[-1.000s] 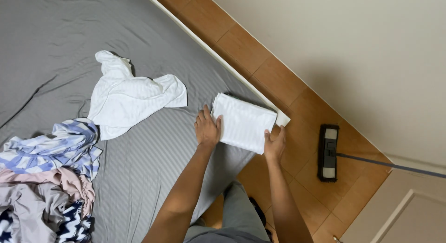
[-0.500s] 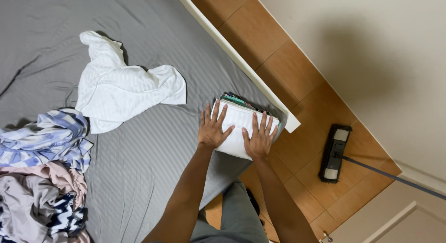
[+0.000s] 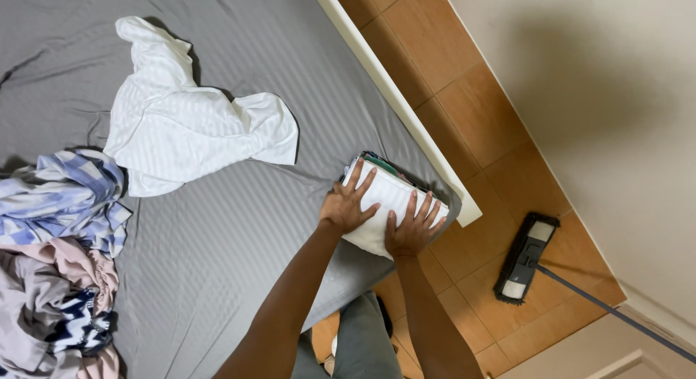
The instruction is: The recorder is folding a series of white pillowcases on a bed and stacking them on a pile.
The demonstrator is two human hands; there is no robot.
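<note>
Pressing down flat, the left hand (image 3: 346, 205) and right hand (image 3: 413, 227), fingers spread and clamping nothing, now rest on the folded white cloth (image 3: 388, 205), newly stacked at the grey bed (image 3: 217, 277) corner.

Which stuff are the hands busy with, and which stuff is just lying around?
Busy with:
- left hand and right hand, both flat on the folded white cloth
- stack of folded clothes under it

Just lying around:
- crumpled white cloth
- heap of unfolded clothes
- floor mop
</note>
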